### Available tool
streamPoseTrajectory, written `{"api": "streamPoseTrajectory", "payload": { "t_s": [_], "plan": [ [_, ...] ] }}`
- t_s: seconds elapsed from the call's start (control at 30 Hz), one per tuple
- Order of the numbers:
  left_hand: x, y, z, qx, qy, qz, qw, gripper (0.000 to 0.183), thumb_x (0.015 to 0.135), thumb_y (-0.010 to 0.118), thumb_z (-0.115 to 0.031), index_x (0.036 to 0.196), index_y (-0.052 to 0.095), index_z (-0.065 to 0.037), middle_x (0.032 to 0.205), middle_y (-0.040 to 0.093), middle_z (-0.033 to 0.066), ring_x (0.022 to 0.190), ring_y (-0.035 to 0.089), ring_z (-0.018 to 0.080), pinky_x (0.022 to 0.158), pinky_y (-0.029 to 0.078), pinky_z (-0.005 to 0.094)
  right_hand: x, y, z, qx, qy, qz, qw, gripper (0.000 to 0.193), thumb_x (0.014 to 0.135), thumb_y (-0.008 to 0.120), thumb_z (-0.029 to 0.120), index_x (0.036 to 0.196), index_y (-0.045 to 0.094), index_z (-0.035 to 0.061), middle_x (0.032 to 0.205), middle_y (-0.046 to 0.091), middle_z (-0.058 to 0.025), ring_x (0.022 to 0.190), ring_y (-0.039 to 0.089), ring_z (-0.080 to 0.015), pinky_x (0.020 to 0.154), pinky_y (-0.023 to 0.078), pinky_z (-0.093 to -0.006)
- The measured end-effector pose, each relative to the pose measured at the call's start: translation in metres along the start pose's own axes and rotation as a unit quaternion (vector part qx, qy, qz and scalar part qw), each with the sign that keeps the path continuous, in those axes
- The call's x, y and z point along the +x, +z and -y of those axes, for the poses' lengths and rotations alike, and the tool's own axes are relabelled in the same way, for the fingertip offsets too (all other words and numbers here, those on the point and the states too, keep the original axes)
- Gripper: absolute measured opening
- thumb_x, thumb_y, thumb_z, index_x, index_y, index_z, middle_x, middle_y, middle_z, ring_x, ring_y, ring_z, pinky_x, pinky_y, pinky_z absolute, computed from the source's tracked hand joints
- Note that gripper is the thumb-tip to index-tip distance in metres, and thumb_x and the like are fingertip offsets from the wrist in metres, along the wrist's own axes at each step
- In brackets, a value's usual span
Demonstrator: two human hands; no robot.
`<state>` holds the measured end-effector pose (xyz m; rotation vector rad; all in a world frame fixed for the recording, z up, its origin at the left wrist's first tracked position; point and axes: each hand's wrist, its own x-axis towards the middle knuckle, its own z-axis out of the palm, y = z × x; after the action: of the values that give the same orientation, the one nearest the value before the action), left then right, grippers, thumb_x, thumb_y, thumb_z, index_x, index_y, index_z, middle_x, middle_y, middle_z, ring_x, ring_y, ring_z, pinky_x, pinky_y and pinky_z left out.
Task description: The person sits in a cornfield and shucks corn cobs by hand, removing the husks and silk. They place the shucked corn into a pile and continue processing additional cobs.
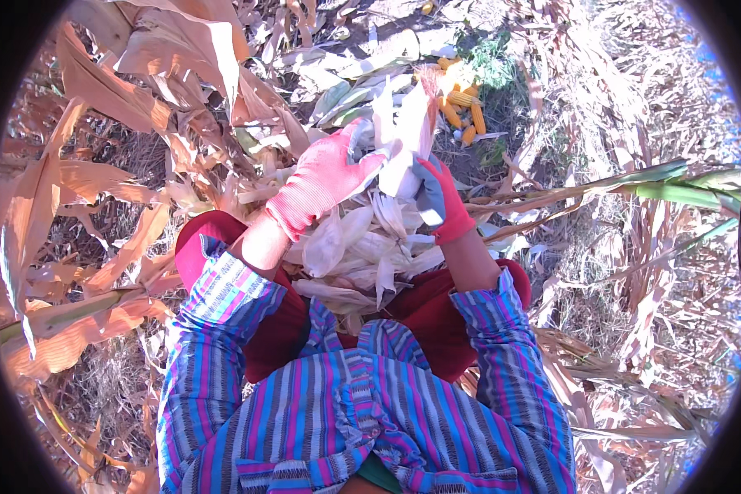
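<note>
My left hand point(325, 177), in a pink work glove, grips the pale husk of a corn ear point(405, 132) from the left. My right hand point(440, 202), in a red and grey glove, holds the same ear from below on the right. The ear stands upright between both hands, its white husk leaves peeled apart. A heap of stripped pale husks point(362, 255) lies in my lap on red trousers. My striped blue and pink sleeves come in from the lower edge.
A small pile of yellow husked cobs point(463, 107) lies on the ground just beyond the hands. Dry brown corn leaves and stalks point(140, 90) surround me on the left. A green stalk point(675, 185) leans in from the right.
</note>
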<state>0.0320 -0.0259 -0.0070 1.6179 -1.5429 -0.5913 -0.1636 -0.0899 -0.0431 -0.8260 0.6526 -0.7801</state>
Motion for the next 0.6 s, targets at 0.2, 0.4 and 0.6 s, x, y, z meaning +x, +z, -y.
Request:
{"api": "streamPoseTrajectory", "payload": {
  "t_s": [0.2, 0.4, 0.6],
  "plan": [
    [-0.018, 0.019, -0.015, -0.237, -0.181, 0.279, 0.913, 0.031, 0.089, 0.056, -0.031, 0.106, 0.062, -0.006, 0.086, 0.063, -0.0005, 0.076, 0.055, 0.0066, 0.068, 0.044, 0.0222, -0.053, -0.007, -0.001, -0.141, -0.012, -0.062, 0.988, 0.039, 0.086, 0.060, 0.014, 0.120, 0.047, -0.0023, 0.104, 0.058, -0.0070, 0.094, 0.056, -0.0123, 0.081, 0.046, -0.0266],
    [-0.021, 0.064, 0.016, -0.249, -0.204, 0.259, 0.911, 0.033, 0.088, 0.059, -0.029, 0.108, 0.057, -0.003, 0.091, 0.063, -0.0001, 0.076, 0.053, 0.0053, 0.065, 0.042, 0.0217, -0.044, 0.004, -0.024, -0.264, -0.090, -0.060, 0.958, 0.051, 0.081, 0.066, 0.016, 0.123, 0.044, -0.0030, 0.106, 0.060, -0.0097, 0.093, 0.059, -0.0170, 0.080, 0.047, -0.0303],
    [-0.018, 0.026, -0.032, -0.489, -0.157, 0.199, 0.835, 0.042, 0.079, 0.068, -0.025, 0.110, 0.056, 0.002, 0.096, 0.064, 0.0093, 0.088, 0.060, 0.0149, 0.079, 0.048, 0.0298, -0.052, -0.003, -0.013, -0.368, -0.180, -0.006, 0.912, 0.063, 0.077, 0.068, 0.011, 0.132, 0.039, -0.0032, 0.115, 0.058, -0.0113, 0.103, 0.056, -0.0171, 0.088, 0.044, -0.0305]
  ]
}}
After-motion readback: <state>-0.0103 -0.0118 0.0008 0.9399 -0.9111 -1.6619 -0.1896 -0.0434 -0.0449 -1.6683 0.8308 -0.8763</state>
